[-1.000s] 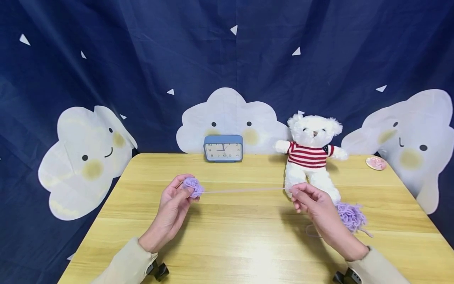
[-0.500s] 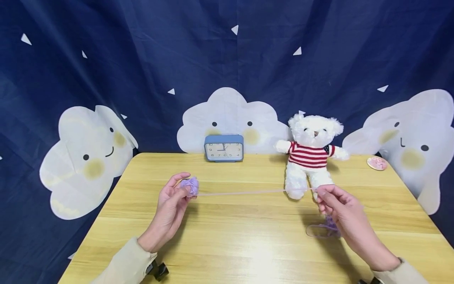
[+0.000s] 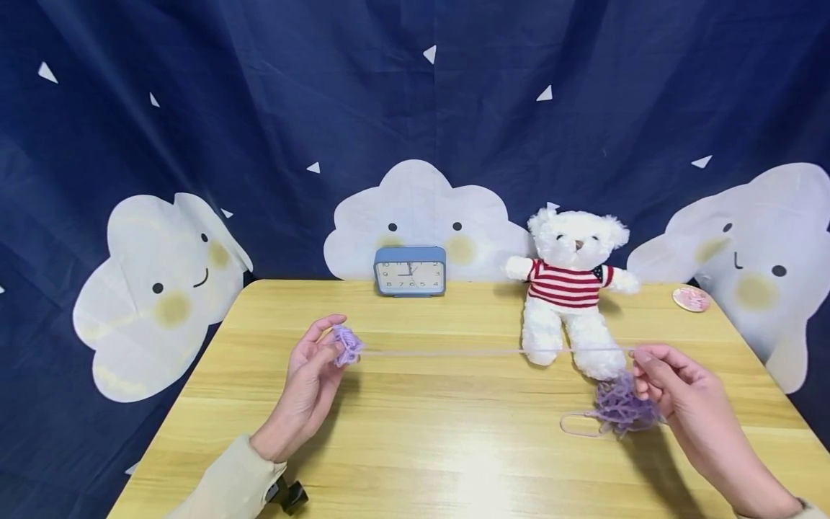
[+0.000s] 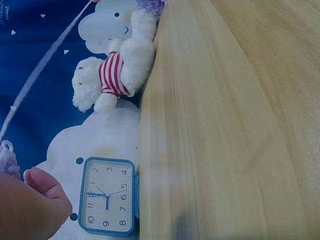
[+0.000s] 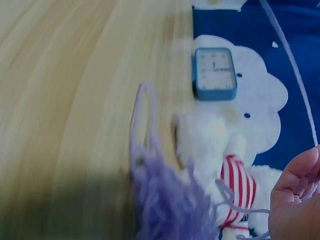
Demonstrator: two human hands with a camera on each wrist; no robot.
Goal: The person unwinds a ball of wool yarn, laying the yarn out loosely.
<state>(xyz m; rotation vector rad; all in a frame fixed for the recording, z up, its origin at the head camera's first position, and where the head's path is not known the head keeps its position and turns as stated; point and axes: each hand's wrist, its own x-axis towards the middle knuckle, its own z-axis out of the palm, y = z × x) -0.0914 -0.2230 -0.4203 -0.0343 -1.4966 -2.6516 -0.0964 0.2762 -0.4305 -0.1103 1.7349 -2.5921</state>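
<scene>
Between thumb and fingers, my left hand [image 3: 313,378] holds a small wound ball of lilac yarn [image 3: 348,344] above the table's left half. A single yarn strand [image 3: 454,352] runs nearly level and taut from that ball across to my right hand [image 3: 690,404], which pinches it between thumb and index finger. Below and beside the right hand lies a loose heap of lilac yarn [image 3: 624,406], one loop [image 3: 580,425] sticking out to the left. In the right wrist view a length of yarn trails from the right hand [image 5: 295,200] towards the loose heap [image 5: 170,200].
A white teddy bear [image 3: 563,287] in a red-striped shirt sits behind the heap. At the back edge of the wooden table [image 3: 415,447] stands a blue clock [image 3: 410,272]. A round pink disc [image 3: 691,299] lies back right. Behind hangs a dark blue cloud-print curtain [image 3: 493,108].
My right hand has moved to the right, drawing the strand longer and uncovering the yarn heap beside it. The left hand with the ball has shifted slightly left.
</scene>
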